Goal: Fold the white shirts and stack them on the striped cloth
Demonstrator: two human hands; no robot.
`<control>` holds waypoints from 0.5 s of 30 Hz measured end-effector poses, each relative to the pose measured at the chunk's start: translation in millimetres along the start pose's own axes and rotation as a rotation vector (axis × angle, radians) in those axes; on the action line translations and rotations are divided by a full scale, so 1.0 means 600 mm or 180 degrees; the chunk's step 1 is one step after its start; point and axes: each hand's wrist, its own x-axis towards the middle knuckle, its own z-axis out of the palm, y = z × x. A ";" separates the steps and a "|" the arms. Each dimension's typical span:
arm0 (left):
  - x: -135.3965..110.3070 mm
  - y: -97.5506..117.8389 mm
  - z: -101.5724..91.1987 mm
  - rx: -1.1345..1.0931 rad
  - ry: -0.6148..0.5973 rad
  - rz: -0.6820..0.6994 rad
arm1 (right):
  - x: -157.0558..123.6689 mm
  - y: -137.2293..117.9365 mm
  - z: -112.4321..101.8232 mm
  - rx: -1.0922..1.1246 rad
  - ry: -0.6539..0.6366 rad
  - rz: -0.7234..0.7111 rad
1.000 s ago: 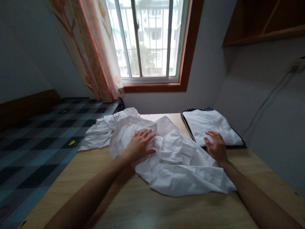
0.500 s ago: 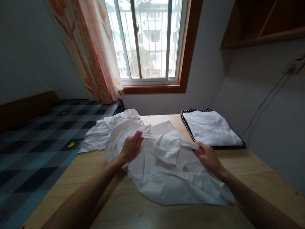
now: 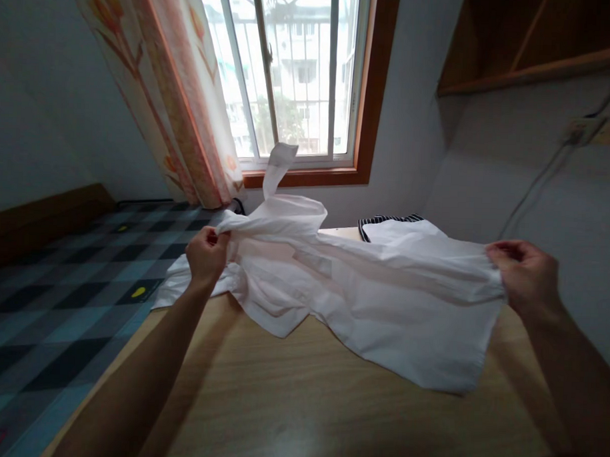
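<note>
A thin white shirt [image 3: 382, 304] is stretched sideways above the wooden table [image 3: 259, 400]. My left hand [image 3: 207, 255] is closed on its left end, fingers pinching the cloth. At the far right, my right hand [image 3: 526, 273] grips the other end. A narrow strip of the cloth flips up in front of the window, and the lower edge hangs loosely between my hands. Behind my left hand lies another crumpled white garment [image 3: 175, 284], partly covered.
At the back right, a folded white garment with black striped cloth [image 3: 398, 225] is partly hidden by the shirt. A bed with a checked sheet [image 3: 77, 300] adjoins the table's left side. A window [image 3: 295, 75], curtain [image 3: 159, 97] and wall shelf [image 3: 521, 69] surround the table.
My hands have moved apart, the left one leftward and the right one rightward and up. The shirt has lifted and spread wide, with a strip of it flung upward.
</note>
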 end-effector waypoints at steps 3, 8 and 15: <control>-0.022 -0.030 -0.006 0.0755 -0.0174 0.0526 | -0.005 0.028 -0.005 -0.1289 -0.0480 -0.0466; -0.032 -0.067 -0.004 0.1235 -0.1233 0.0662 | -0.058 0.011 0.040 -0.1801 -0.0522 -0.1863; -0.062 -0.081 0.032 0.1191 -0.1761 0.0665 | -0.201 -0.070 0.188 -0.1413 -0.2286 -0.2267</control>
